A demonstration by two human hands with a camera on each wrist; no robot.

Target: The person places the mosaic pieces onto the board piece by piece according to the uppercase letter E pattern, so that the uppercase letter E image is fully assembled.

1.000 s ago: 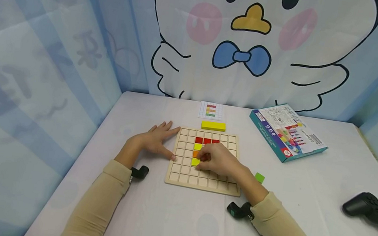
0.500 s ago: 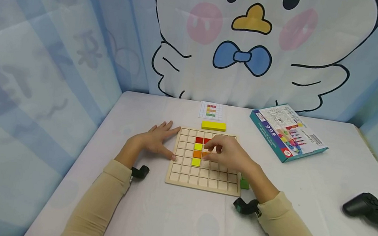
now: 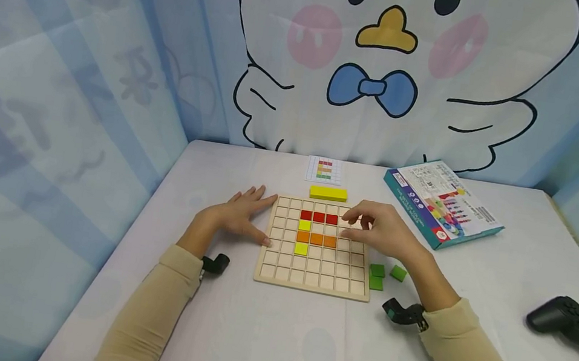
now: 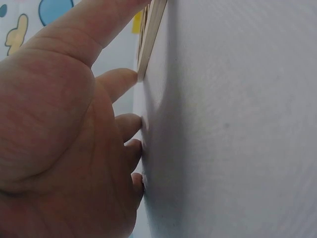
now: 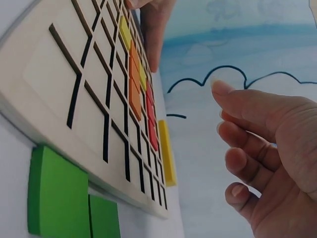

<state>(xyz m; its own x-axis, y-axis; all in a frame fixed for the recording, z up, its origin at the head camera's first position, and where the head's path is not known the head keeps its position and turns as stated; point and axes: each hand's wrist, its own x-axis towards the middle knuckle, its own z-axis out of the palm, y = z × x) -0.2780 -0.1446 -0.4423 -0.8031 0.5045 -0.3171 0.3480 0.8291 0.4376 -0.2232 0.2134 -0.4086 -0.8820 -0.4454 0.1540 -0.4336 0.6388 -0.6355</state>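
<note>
The wooden grid board (image 3: 285,257) lies on the table. Set in its cells are a row of red tiles (image 3: 319,217), a row of orange tiles (image 3: 317,239) and two yellow tiles (image 3: 301,248) in the left column. My left hand (image 3: 232,216) rests at the board's left side, with thumb and index finger touching its edge. Above the right part of the board is my right hand (image 3: 384,229), its fingers loosely bent. In the right wrist view that hand (image 5: 277,144) holds nothing, with thumb and fingertips apart. Three green tiles (image 3: 376,283) lie by the board's right edge.
Behind the board lie a yellow block (image 3: 328,193) and a small pattern card (image 3: 324,170). A flat teal-edged box (image 3: 442,204) sits at the back right. A black game controller (image 3: 574,334) rests at the far right.
My right hand has let go of an orange tile in the orange row and moved right, uncovering the red and orange rows and the green tiles. The left hand has stayed put.
</note>
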